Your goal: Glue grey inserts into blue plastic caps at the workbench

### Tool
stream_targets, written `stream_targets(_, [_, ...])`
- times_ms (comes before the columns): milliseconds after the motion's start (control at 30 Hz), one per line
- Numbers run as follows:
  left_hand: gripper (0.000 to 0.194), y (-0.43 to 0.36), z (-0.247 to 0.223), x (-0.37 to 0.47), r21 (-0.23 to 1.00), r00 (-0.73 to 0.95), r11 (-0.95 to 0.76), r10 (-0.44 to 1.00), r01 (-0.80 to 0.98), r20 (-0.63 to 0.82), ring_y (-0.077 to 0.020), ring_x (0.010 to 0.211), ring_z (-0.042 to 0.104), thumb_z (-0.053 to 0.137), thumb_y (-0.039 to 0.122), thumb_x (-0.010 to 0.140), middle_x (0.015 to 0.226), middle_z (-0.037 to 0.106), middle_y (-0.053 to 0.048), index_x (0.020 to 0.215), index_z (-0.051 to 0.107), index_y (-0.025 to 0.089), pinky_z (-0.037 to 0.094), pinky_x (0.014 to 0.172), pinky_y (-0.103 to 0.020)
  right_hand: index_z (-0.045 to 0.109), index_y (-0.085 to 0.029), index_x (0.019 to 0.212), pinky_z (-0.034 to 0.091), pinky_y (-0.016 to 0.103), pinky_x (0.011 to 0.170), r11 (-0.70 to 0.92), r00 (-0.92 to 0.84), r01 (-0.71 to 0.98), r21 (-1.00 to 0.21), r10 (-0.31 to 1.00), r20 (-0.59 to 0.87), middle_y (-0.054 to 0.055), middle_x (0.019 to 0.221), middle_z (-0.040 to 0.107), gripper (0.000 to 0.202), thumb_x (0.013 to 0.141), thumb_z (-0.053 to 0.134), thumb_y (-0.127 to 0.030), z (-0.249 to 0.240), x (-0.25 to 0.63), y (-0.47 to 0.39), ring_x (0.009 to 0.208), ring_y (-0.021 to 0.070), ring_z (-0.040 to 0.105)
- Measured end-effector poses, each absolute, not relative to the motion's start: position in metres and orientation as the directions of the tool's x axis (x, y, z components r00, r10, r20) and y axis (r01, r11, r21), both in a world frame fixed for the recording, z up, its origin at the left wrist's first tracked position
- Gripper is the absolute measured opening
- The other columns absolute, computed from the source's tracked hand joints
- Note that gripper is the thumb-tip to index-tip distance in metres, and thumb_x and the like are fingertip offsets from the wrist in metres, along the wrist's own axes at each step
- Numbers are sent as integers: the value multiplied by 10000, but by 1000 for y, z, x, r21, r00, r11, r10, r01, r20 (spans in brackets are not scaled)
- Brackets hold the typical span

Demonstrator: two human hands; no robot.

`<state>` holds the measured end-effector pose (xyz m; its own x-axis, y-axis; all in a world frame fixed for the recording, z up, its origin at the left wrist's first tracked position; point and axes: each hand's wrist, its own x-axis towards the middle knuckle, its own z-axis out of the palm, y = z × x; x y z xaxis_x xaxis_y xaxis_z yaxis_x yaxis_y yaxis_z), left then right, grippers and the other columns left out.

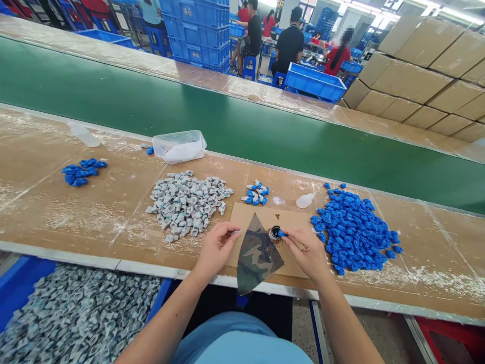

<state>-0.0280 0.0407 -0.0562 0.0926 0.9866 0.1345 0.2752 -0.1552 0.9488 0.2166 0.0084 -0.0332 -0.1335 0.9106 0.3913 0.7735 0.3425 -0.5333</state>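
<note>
Between thumb and fingers of my left hand (pixel 220 246) is a small grey-white plastic part (pixel 236 231), mostly hidden. My right hand (pixel 305 248) pinches a small blue part (pixel 282 233) at the mouth of a little round jar (pixel 273 233) with a black top. Between my hands lies a camouflage cloth piece (pixel 257 255), partly on a cardboard sheet (pixel 293 215) and reaching past the table's front edge. A heap of grey-white parts (pixel 191 202) is left of my hands; a heap of blue parts (pixel 352 230) is on the right. Joined blue-and-white pieces (pixel 256 193) lie beyond the cloth.
A clear plastic box (pixel 179 146) and squeeze bottles (pixel 305 200) stand along the green belt (pixel 242 126). A small blue pile (pixel 81 172) lies far left. Below the table edge, a blue crate (pixel 22 275) holds many grey parts. Cartons, crates and seated people are beyond.
</note>
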Motion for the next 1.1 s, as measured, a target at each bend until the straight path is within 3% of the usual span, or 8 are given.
stream_targets(133, [166, 37, -56, -21, 988, 150, -71, 987, 135, 51, -195, 891, 627, 592, 285, 776, 906, 695, -65, 856, 714, 207, 512, 840, -335, 720, -258, 949, 561, 337, 736, 322, -113, 774, -545, 918, 381, 37, 888, 744, 177, 856, 571, -239, -34, 216, 6, 823, 195, 687])
stream_targets(367, [301, 27, -61, -2, 961, 246, 254, 943, -106, -222, -180, 867, 634, 706, 364, 693, 880, 694, -49, 928, 669, 180, 516, 846, -339, 726, -254, 915, 583, 335, 722, 215, 16, 727, -652, 944, 329, 38, 892, 748, 158, 838, 594, -297, -35, 216, 2, 812, 202, 703])
stream_targets(833, [300, 19, -56, 20, 919, 383, 317, 899, -236, -212, -161, 844, 632, 748, 305, 662, 853, 681, -39, 908, 635, 177, 519, 832, -324, 710, -239, 929, 576, 285, 753, 284, -66, 540, -793, 953, 296, 28, 879, 741, 143, 819, 624, -207, -29, 189, -14, 806, 164, 693])
stream_targets(1100, [251, 21, -49, 15, 965, 496, 230, 857, -126, -140, -154, 803, 637, 699, 219, 705, 816, 676, -23, 941, 622, 188, 507, 782, -293, 731, -257, 887, 553, 250, 656, 367, -249, 468, -804, 928, 279, 13, 796, 737, 109, 822, 649, -229, -22, 199, -9, 718, 143, 683])
